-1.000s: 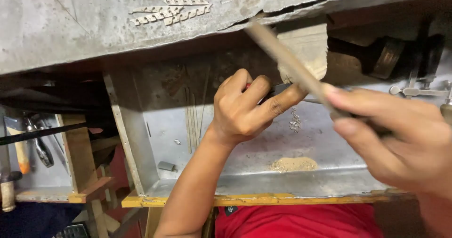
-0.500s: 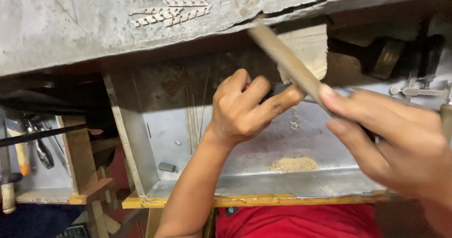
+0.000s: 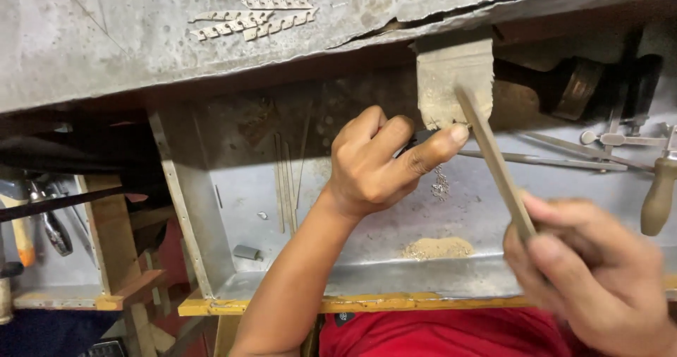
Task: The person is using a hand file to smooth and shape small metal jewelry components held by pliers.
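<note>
Filing is under way at a wooden bench pin (image 3: 453, 82) that juts from the front edge of the grey worktop (image 3: 106, 39). Below it lies a sheet-metal catch tray (image 3: 395, 279), with a small heap of tan filings (image 3: 438, 247) near its front lip. The left hand (image 3: 377, 163) is curled into a fist against the pin's lower edge, thumb tip pressed to the wood, clamped on a small piece that is mostly hidden; a bit of fine silvery chain (image 3: 441, 184) dangles beneath it. The right hand (image 3: 585, 272), blurred at the lower right, is closed around the handle end of a long flat file (image 3: 493, 161), whose tip rests against the pin just beside the left thumb. Rows of small toothed metal strips (image 3: 257, 15) lie on the worktop.
</note>
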